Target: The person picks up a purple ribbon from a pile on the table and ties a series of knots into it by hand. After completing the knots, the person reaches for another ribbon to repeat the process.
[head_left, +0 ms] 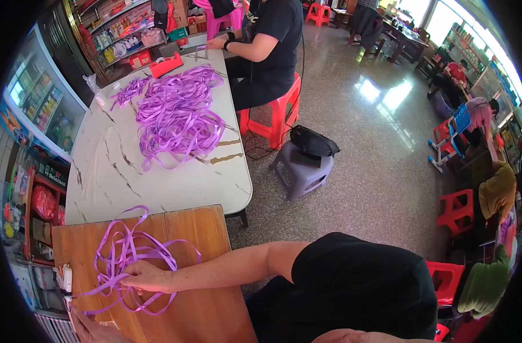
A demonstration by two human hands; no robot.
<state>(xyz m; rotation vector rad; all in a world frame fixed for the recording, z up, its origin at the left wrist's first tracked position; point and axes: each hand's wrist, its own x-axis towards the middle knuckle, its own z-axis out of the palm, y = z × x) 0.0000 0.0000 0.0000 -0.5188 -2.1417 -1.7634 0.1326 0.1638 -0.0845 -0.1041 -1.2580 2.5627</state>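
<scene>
A loose tangle of purple ribbon (126,246) lies in loops on a brown wooden table (204,234). My right hand (149,277) reaches across the table, its fingers closed on strands of this ribbon. Down at the table's left edge is my left hand (92,330), partly cut off by the dark rim. Its fingertips meet a ribbon strand running left and seem pinched on it. Just beyond them, a small white object (67,278) sits at the table edge; its kind is unclear.
A big heap of purple ribbon (181,111) covers part of the white marbled table (101,188), near a red tape dispenser (166,64). A person in black (267,51) sits there on a red stool (278,117). A grey stool (301,174) carries a black bag (313,142).
</scene>
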